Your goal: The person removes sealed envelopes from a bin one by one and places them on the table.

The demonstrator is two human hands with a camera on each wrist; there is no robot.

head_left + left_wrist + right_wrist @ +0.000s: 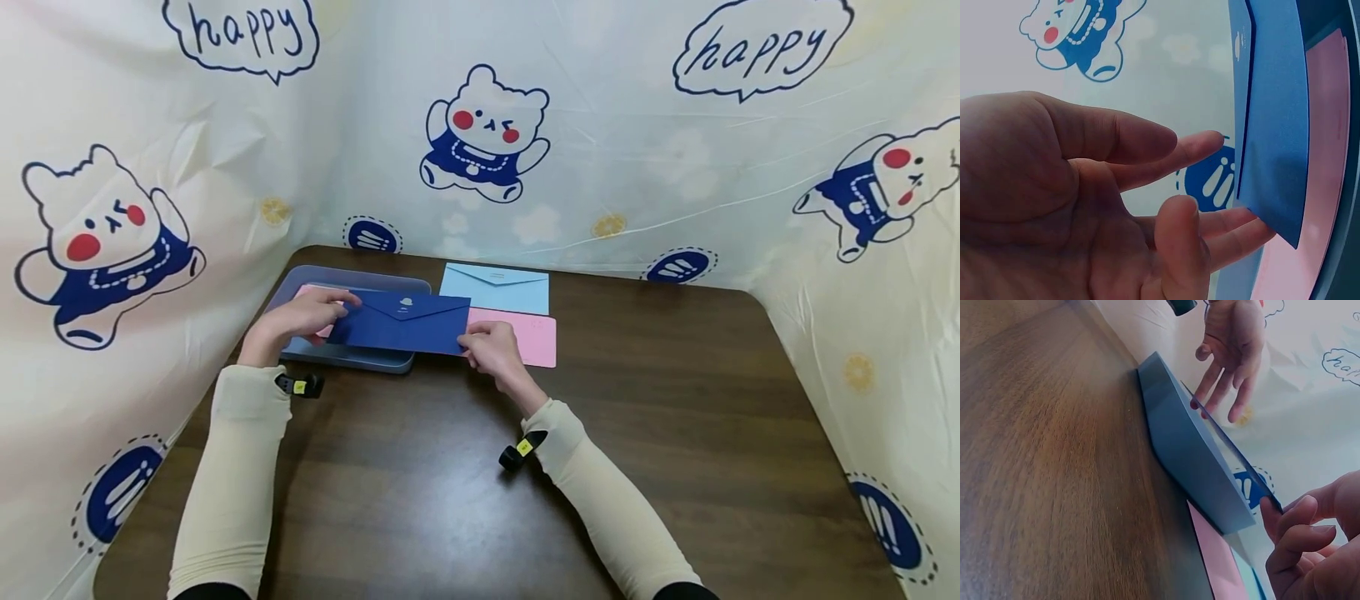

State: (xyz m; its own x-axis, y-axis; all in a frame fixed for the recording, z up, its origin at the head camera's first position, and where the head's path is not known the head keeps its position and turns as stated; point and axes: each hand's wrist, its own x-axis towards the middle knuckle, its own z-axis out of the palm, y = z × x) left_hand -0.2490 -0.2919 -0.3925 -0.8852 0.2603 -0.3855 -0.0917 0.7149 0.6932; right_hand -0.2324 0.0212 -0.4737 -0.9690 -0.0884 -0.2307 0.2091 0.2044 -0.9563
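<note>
A dark blue envelope (pixel 405 323) with a pointed flap is held over the right part of a blue-grey tray (pixel 352 362). Its right end is pinched between the thumb and fingers of my right hand (pixel 492 346). At the other end is my left hand (pixel 303 317), its fingers spread and its thumb standing off the paper. In the left wrist view, fingertips (pixel 1260 232) lie right at the envelope's lower corner. Pink paper (pixel 1335 125) lies in the tray below, largely covered by the blue envelope in the head view.
Right of the tray, a pink envelope (pixel 525 337) and a light blue envelope (pixel 495 288) lie on the brown wooden table (pixel 637 433). A printed white curtain (pixel 600 150) hangs around the table's back and sides. Both wrists wear black camera bands.
</note>
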